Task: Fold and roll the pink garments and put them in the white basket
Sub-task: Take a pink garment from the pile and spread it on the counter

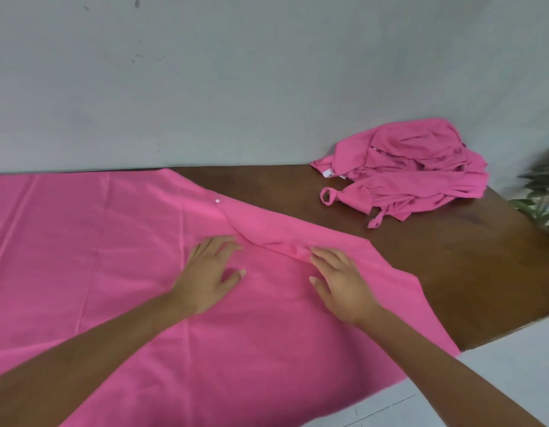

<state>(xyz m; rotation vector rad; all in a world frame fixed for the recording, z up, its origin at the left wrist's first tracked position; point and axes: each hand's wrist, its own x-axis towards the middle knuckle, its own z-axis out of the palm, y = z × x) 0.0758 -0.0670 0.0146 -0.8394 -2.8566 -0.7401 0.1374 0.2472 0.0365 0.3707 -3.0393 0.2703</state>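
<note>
Pink fabric is filling the near field: one big pink garment (128, 288) is lying spread flat over the wooden surface (452, 272) and running past its near edge toward the person, likely laid out this way so the panel is smooth for folding. Both forearms are reaching in from the bottom. Left hand (210, 272) is lying palm down on the cloth, fingers straight and spread, gripping nothing. Right hand (339, 275) is doing the same just beside it, fingers extended, nothing pinched. Fingertips of both are sitting at a raised crease (276, 241) where a flap is doubled over on a diagonal. My read: they are pressing and smoothing that fold and pinning the layer so it isn't sliding. Just past the crease, a small white snap (217, 200) is showing on the flap's edge. Judgement: folding is underway, rolling not yet started. Farther right, well apart from the hands, a crumpled pile of pink garments (415, 174) is sitting at the back of the surface against the grey wall (236, 72), with a white label (328, 173) and a strap loop (328, 195) poking out. It is probably parked there as the waiting queue, out of the work area. Green plant leaves (541, 195) are showing at the far right edge. White basket isn't appearing in view, so can't tell where the roll is going.
</note>
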